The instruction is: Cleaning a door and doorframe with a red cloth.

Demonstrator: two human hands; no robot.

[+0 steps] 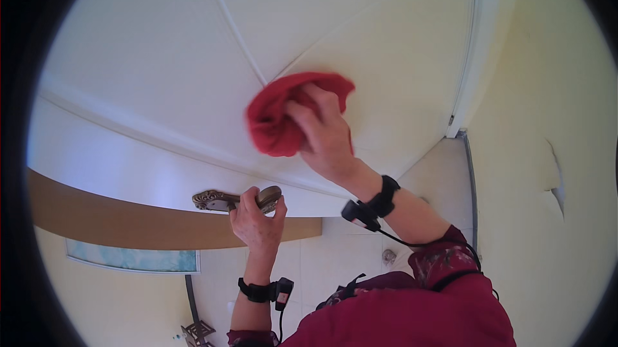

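Note:
My right hand (328, 134) presses a bunched red cloth (275, 129) against the face of a white door (376, 96), over the spot where two thin grooves meet. The cloth's edges look blurred. Lower down, at the door's edge, my left hand (258, 224) is closed around an ornate bronze-coloured door handle (270, 196) with a scrolled backplate (212, 199). The fingers cover part of the handle. Each wrist wears a black strap with a small cabled device.
A brown door frame or panel (145, 224) runs below the door's edge. At right stands a cream wall (521, 163) with torn, peeling covering (557, 192). Pale floor tiles (333, 255) lie beneath. A blue-green framed picture (135, 256) and a dark wooden rack (198, 331) are at lower left.

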